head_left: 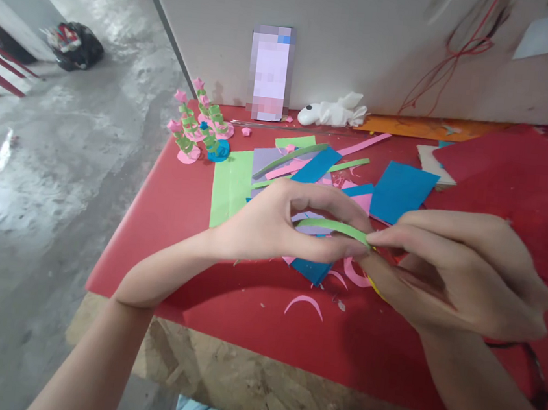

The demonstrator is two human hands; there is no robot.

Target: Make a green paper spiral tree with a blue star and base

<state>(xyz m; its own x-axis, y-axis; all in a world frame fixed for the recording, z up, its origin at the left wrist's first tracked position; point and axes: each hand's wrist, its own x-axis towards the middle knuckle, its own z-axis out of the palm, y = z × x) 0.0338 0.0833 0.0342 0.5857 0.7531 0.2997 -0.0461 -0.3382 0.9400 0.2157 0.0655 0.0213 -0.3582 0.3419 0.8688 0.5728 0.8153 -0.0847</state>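
Observation:
Between the thumb and fingers of my left hand (272,224) I pinch a narrow green paper strip (333,226), which bows in a shallow curve. The thumb and forefinger of my right hand (463,270) close on the strip's right end, so the fingertips of both hands meet there. Below and behind lie blue paper pieces (405,191), a light green sheet (231,187), a lavender sheet (265,158) and pink scraps. A pink curved offcut (305,305) lies nearer me on the red tabletop. Something yellow shows partly under my right hand.
At the back left stand several small paper flowers (206,126) with pink or blue round bases. A phone (271,74) leans against the pale wall, beside a white plastic-wrapped bottle-like object (333,112). Red sheets (512,171) cover the right side; red string (459,55) hangs above.

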